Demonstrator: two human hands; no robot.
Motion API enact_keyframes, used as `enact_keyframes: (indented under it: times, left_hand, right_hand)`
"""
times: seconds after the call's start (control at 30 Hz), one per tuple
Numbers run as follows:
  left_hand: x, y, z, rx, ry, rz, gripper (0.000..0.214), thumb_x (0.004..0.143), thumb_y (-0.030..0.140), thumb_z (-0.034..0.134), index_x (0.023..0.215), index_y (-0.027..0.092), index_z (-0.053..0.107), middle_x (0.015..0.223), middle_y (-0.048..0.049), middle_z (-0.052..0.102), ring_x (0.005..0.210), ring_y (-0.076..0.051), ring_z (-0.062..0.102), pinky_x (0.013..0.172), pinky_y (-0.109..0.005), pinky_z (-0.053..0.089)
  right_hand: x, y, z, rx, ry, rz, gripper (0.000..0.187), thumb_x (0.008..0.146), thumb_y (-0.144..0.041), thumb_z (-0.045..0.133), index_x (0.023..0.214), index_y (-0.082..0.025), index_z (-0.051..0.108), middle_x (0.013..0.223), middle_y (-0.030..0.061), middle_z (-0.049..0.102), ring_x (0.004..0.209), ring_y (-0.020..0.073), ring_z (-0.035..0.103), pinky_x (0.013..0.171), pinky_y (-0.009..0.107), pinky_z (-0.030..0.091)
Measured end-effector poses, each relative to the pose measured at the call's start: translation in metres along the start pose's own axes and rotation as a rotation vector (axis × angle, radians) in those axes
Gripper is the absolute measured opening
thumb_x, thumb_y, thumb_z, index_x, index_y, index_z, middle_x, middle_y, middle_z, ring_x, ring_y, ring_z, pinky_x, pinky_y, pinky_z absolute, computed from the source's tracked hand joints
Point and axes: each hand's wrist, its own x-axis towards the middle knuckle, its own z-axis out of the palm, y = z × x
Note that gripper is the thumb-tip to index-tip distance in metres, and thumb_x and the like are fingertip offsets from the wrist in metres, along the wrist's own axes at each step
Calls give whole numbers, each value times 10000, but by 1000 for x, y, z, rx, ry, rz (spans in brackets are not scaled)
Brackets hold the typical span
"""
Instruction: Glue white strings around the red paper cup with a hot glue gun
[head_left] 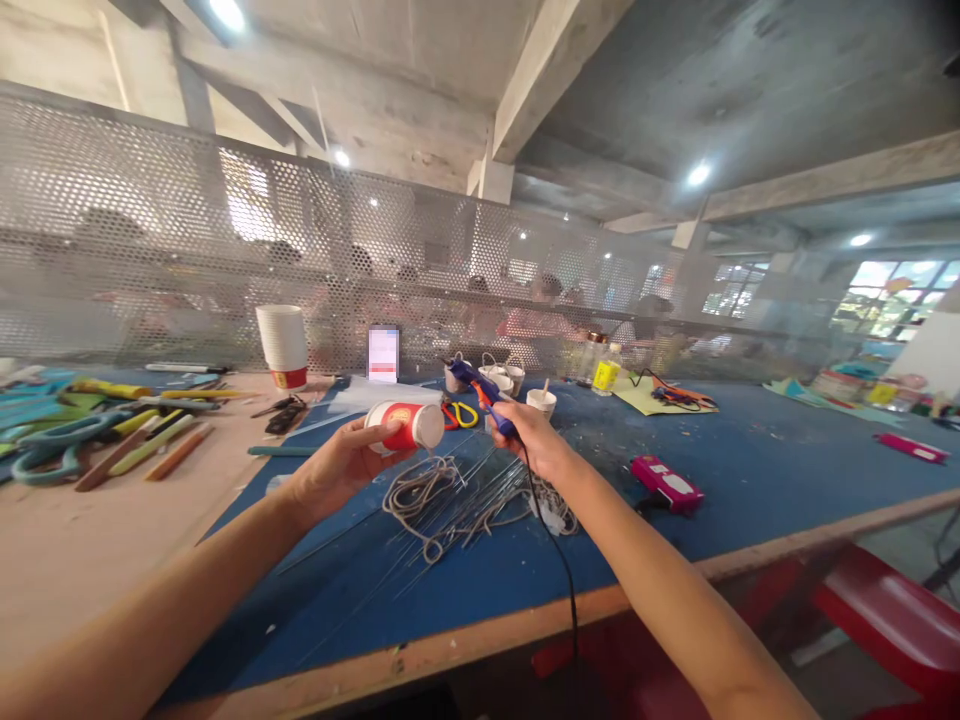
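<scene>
My left hand (pixel 341 465) is closed around a red and white paper cup (pixel 405 428), tipped on its side with one end toward the right. In my right hand (pixel 534 440) is a blue glue gun (pixel 487 392) with an orange trigger, its nozzle pointing up and to the left, apart from the cup. A black cord hangs from its handle over the table edge. Beneath both hands lie a loose coil of grey cord (pixel 424 495) and a bundle of thin wire-like sticks (pixel 480 510). Scissors with red and yellow handles (pixel 460 414) lie between the hands.
A stack of paper cups (pixel 282 340) and a propped phone (pixel 383 355) stand at the back, before a perforated metal screen (pixel 405 230). Teal scissors (pixel 49 450) and several markers lie left. A magenta box (pixel 667 484) lies right, near a red stool (pixel 892 610). People sit beyond the screen.
</scene>
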Motion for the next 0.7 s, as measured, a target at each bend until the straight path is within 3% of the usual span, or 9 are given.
enact_keyframes:
  times: [0.1,0.23,0.33,0.43,0.53,0.7]
  left_hand:
    - [4,-4,-2,18,48,21,239,805,192,812,1022,96,792,1055,-123,804,912,-226,739,887,-340,617]
    - [9,-8,-7,25,89,27,245,785,205,835,1003,105,784,1024,-113,805,902,-223,745,858,-327,618]
    - [10,-10,-9,16,128,27,218,788,184,827,992,123,778,1026,-106,805,909,-220,747,852,-330,620]
    - [10,-11,-8,3,160,44,188,778,173,827,955,140,774,1016,-98,811,925,-231,751,863,-345,620]
    - [9,-11,-7,-12,175,55,193,748,159,842,928,150,771,1028,-91,815,969,-247,748,875,-354,619]
    - [13,-13,-11,-25,204,62,205,746,153,830,939,125,766,1049,-118,808,952,-240,751,849,-334,623]
  right_hand:
    - [-7,-6,6,151,-39,7,308,775,-438,720,945,-204,614,829,-3,642,651,116,616,598,228,535]
    - [-16,-12,12,131,-94,-65,374,853,-411,660,1172,-237,571,950,16,689,637,117,625,567,233,512]
    - [-18,-13,15,43,-45,-184,268,869,-373,646,1082,-228,572,795,-23,642,560,100,531,505,218,416]
    - [-17,-10,16,-72,24,-266,243,871,-364,665,1060,-218,621,644,-60,545,552,110,483,548,243,415]
    - [-16,-6,17,-178,44,-280,332,893,-426,672,1131,-195,693,624,-48,533,561,120,478,580,263,430]
    - [-21,-3,23,-323,54,-291,336,904,-486,661,1032,-182,722,631,-26,571,545,126,515,554,265,450]
